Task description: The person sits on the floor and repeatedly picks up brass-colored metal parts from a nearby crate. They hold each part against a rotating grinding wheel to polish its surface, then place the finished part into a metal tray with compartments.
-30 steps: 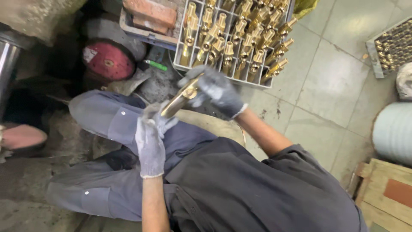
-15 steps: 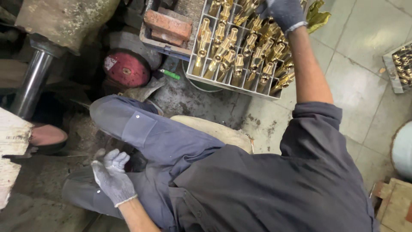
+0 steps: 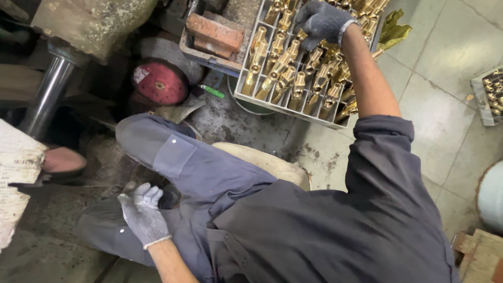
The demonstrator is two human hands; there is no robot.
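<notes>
Head view, looking straight down over my own lap and the dirty floor (image 3: 246,123); my right hand (image 3: 320,22), in a dark knit glove, is stretched out over the grey tray (image 3: 285,106) of brass fittings (image 3: 285,73); its fingers curl down among the fittings in the upper rows, but whether they pinch one I cannot tell, because the glove covers the spot; the fittings stand in slanted rows, packed close, gold against the grey grid; my bare forearm runs back from the tray to the rolled dark sleeve (image 3: 380,157).

My left hand (image 3: 142,215), in a pale grey glove, hangs low beside my left knee (image 3: 157,149); its fingers are loosely spread and it holds nothing, well apart from the tray; my blue-grey trousers fill the middle, and a pale rounded seat (image 3: 267,165) pokes out from under my leg.

Beside the tray on its left lies a red brick (image 3: 215,34), on a second tray; below that sits a red round disc (image 3: 160,84) with a small green stick (image 3: 212,90) just beside it; a steel pipe (image 3: 47,99) slants down the left edge, under a big stained lump of machine (image 3: 94,21); far right, another tray of small brass parts (image 3: 492,94) sits on the tiles, well apart from my hands; yellow-green leaves (image 3: 393,32) show just past the tray's far corner.
</notes>
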